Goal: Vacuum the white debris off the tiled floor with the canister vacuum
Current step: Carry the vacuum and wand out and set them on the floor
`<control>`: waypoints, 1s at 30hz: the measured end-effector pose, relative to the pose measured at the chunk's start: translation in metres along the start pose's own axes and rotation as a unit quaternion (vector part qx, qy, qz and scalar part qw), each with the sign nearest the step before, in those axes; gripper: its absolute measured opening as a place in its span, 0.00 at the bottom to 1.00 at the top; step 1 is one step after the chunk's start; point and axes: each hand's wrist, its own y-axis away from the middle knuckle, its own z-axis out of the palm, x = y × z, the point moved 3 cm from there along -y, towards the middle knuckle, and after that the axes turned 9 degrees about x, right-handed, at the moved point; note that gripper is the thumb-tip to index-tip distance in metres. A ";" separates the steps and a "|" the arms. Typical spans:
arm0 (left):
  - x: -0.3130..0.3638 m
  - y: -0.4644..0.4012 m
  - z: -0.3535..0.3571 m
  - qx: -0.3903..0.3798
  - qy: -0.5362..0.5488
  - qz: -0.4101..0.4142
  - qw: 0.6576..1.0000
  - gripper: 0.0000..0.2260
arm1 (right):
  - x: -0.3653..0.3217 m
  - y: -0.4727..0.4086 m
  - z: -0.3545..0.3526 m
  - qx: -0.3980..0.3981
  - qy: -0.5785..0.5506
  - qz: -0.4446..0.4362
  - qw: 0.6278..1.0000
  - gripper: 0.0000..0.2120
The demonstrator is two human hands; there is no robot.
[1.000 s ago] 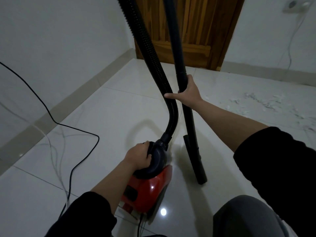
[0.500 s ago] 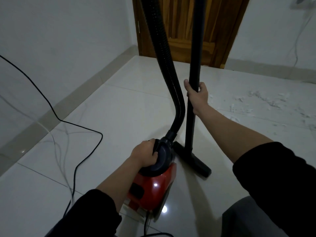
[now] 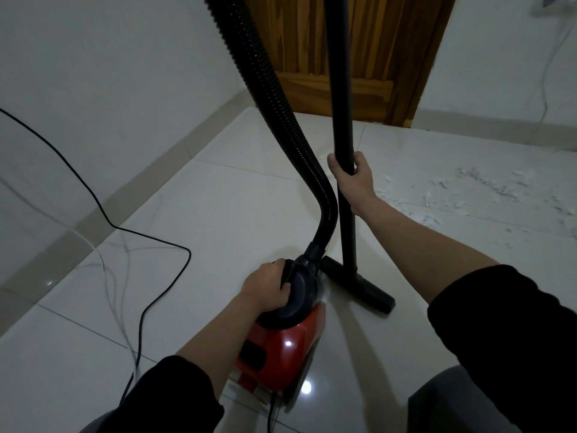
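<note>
A red canister vacuum point(image 3: 281, 354) with a dark top sits on the glossy white tiled floor point(image 3: 218, 214) in front of me. My left hand point(image 3: 267, 287) grips its dark handle. A black ribbed hose point(image 3: 281, 98) rises from the canister out of the top of the frame. My right hand point(image 3: 354, 179) grips the upright black wand point(image 3: 342, 89), whose flat floor nozzle point(image 3: 359, 284) rests on the tiles just right of the canister. White debris point(image 3: 487, 185) lies scattered on the floor to the right, beyond the nozzle.
A black power cord point(image 3: 125, 229) loops across the floor on the left, beside a thin white cable. A wooden door point(image 3: 343, 51) stands straight ahead. White walls with a grey skirting point(image 3: 175, 151) border the floor. A wall socket point(image 3: 552, 4) with a cable is at top right.
The wand has swung upright and the nozzle has turned broadside and settled flat on the tiles close to the canister. My right hand wrapped round the wand. My left hand stays on the handle.
</note>
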 end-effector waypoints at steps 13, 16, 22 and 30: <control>0.000 0.030 0.007 0.143 0.180 -0.042 0.972 0.16 | 0.006 -0.007 -0.004 -0.017 -0.015 0.010 1.000 0.14; -0.014 0.051 0.025 0.180 0.179 -0.126 0.959 0.19 | 0.007 -0.006 -0.005 -0.020 -0.019 0.012 1.000 0.13; -0.053 0.072 0.054 0.105 0.113 -0.110 0.982 0.40 | 0.008 -0.005 -0.004 -0.029 -0.017 0.010 0.999 0.13; -0.079 0.069 0.037 -0.172 -0.153 -0.010 0.973 0.59 | 0.011 -0.010 -0.005 -0.044 -0.019 0.010 0.999 0.14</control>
